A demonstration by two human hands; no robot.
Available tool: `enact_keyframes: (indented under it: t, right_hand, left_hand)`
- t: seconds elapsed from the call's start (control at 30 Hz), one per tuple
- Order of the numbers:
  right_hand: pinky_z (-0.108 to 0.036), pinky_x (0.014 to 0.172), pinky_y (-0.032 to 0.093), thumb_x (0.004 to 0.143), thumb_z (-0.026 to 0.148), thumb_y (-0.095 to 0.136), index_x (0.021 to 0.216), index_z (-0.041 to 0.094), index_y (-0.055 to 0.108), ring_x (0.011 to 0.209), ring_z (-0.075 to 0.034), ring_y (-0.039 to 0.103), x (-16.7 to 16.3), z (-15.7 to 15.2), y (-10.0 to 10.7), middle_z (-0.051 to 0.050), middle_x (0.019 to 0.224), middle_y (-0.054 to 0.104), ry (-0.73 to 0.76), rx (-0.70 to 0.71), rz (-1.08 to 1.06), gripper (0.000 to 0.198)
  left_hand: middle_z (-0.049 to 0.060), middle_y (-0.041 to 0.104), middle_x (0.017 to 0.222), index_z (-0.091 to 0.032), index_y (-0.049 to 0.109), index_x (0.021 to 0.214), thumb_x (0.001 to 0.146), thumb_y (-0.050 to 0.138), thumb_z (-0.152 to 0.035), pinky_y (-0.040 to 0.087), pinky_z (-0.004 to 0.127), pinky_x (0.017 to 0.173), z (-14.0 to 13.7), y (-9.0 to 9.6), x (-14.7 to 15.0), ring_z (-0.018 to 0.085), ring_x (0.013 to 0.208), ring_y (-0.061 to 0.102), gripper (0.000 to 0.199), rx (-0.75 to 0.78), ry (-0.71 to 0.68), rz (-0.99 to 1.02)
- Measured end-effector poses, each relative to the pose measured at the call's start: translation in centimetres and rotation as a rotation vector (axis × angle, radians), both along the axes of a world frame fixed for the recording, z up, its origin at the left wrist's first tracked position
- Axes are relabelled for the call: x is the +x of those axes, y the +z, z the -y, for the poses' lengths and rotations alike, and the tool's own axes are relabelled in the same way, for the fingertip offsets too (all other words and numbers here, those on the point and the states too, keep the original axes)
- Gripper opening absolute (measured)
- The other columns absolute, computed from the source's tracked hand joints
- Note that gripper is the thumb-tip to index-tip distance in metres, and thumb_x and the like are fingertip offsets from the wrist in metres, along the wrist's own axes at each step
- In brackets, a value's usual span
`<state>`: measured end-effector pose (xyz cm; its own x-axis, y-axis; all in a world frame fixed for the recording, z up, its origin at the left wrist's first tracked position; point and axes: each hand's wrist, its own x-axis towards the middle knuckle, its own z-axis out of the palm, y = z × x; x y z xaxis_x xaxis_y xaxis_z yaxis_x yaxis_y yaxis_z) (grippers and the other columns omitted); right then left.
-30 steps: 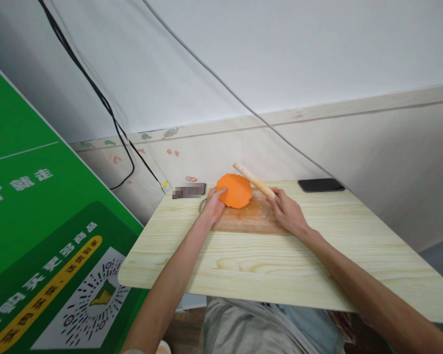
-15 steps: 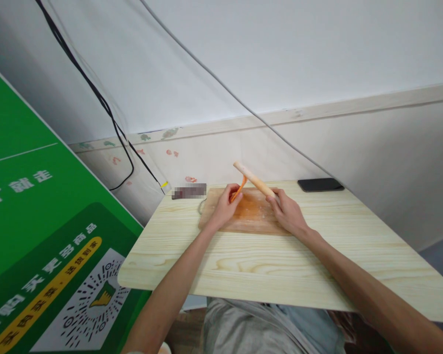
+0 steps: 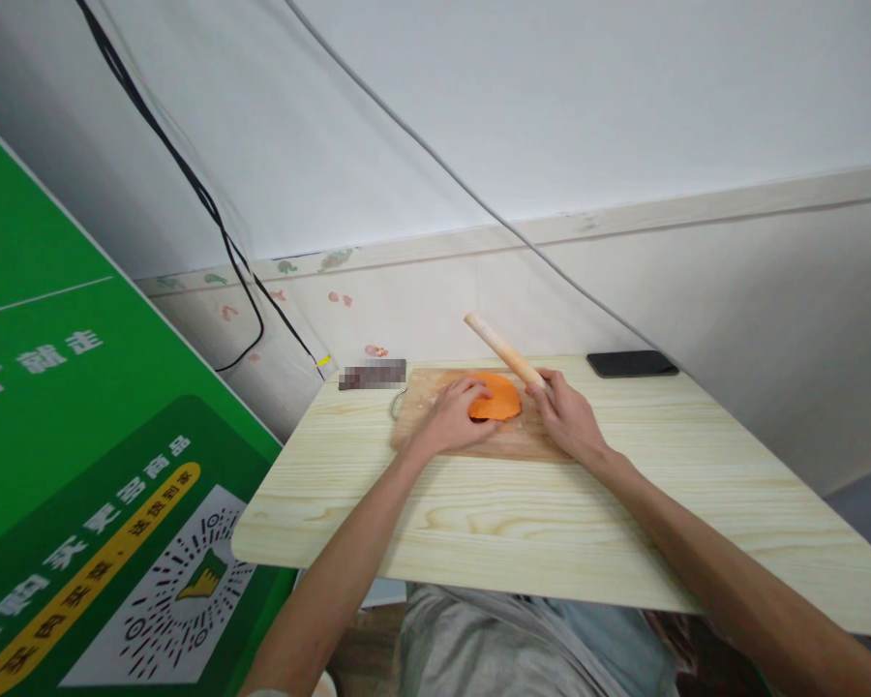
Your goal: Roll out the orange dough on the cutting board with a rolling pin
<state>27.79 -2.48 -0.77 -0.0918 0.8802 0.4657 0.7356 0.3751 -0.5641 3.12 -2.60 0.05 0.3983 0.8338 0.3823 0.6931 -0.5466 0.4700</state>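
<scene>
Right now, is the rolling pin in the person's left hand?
No, the right hand grips the rolling pin, while the left hand touches the flattened orange dough.

The left hand (image 3: 456, 416) hides one side of the orange disc (image 3: 500, 397); the right hand (image 3: 566, 411), one end of the wooden rod (image 3: 504, 349). Beyond the left hand, pixelation blurs a dark object (image 3: 373, 374).

Dough disc (image 3: 500, 397): matt, smooth-faced. Rolling pin (image 3: 506, 352): pale wood, smooth. Cutting board (image 3: 529, 443): wood, white-dusted; handle (image 3: 394, 405): thin metal. Table (image 3: 523, 523): wood-grained, smooth, low sheen. Smartphone (image 3: 631, 364): black, glossy, glass-like face. Garment (image 3: 465, 644): grey cloth, creased.
</scene>
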Motion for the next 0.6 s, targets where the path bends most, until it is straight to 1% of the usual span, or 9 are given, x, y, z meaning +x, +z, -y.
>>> enact_keyframes:
  t: [0.07,0.13,0.23,0.3,0.4,0.5,0.6]
  right_hand:
    - [-0.038,0.075,0.051,0.110,0.050,0.042,0.133,0.022,0.062,0.088,-0.032,0.077,0.00,-0.03,-0.06,-0.011,0.103,0.083,0.007,0.001,-0.004,0.041]
    - [-0.038,0.074,0.052,0.110,0.050,0.043,0.132,0.022,0.062,0.087,-0.032,0.077,0.00,-0.05,-0.11,-0.012,0.103,0.083,0.001,0.004,0.002,0.041]
    - [-0.038,0.073,0.052,0.110,0.050,0.043,0.132,0.022,0.063,0.084,-0.032,0.076,-0.01,-0.04,-0.18,-0.012,0.101,0.083,-0.005,0.022,0.010,0.041]
    - [-0.038,0.072,0.052,0.110,0.050,0.043,0.131,0.022,0.064,0.084,-0.032,0.076,-0.03,-0.03,-0.19,-0.011,0.100,0.083,-0.002,0.034,0.008,0.041]
    - [-0.038,0.072,0.052,0.110,0.050,0.043,0.131,0.022,0.064,0.083,-0.032,0.075,-0.06,-0.01,-0.16,-0.011,0.099,0.082,0.001,0.033,0.005,0.041]
    - [-0.038,0.074,0.053,0.110,0.051,0.043,0.131,0.023,0.063,0.086,-0.032,0.076,-0.06,-0.01,-0.09,-0.011,0.101,0.083,0.008,0.013,-0.001,0.040]
    - [-0.039,0.076,0.053,0.110,0.050,0.042,0.134,0.023,0.062,0.092,-0.033,0.078,-0.03,-0.03,-0.07,-0.012,0.107,0.084,0.015,-0.009,-0.004,0.040]
  left_hand:
    - [0.009,0.071,0.144,-0.026,0.075,0.125,0.085,0.087,-0.046,0.047,0.050,0.127,0.19,0.35,0.14,0.033,0.138,0.064,0.046,-0.015,0.005,0.002]
    - [0.008,0.072,0.143,-0.026,0.074,0.128,0.087,0.085,-0.053,0.045,0.051,0.128,0.31,0.63,0.25,0.032,0.137,0.064,0.050,-0.017,0.019,0.014]
    - [0.009,0.071,0.144,-0.026,0.070,0.135,0.090,0.081,-0.055,0.044,0.051,0.128,0.30,0.73,0.32,0.032,0.139,0.061,0.054,0.002,0.086,0.013]
    - [0.011,0.068,0.149,-0.025,0.065,0.144,0.090,0.080,-0.056,0.043,0.052,0.129,0.21,0.62,0.32,0.033,0.143,0.059,0.064,0.008,0.123,-0.010]
    - [0.013,0.063,0.156,-0.023,0.055,0.155,0.090,0.080,-0.058,0.041,0.052,0.131,0.09,0.38,0.29,0.035,0.147,0.056,0.078,-0.004,0.128,-0.049]
    - [0.015,0.058,0.162,-0.022,0.050,0.159,0.090,0.079,-0.063,0.039,0.052,0.133,0.08,0.27,0.32,0.036,0.152,0.052,0.086,-0.017,0.126,-0.092]
    - [0.015,0.054,0.166,-0.024,0.045,0.162,0.086,0.079,-0.072,0.036,0.055,0.134,0.17,0.33,0.40,0.038,0.157,0.048,0.096,-0.025,0.137,-0.168]
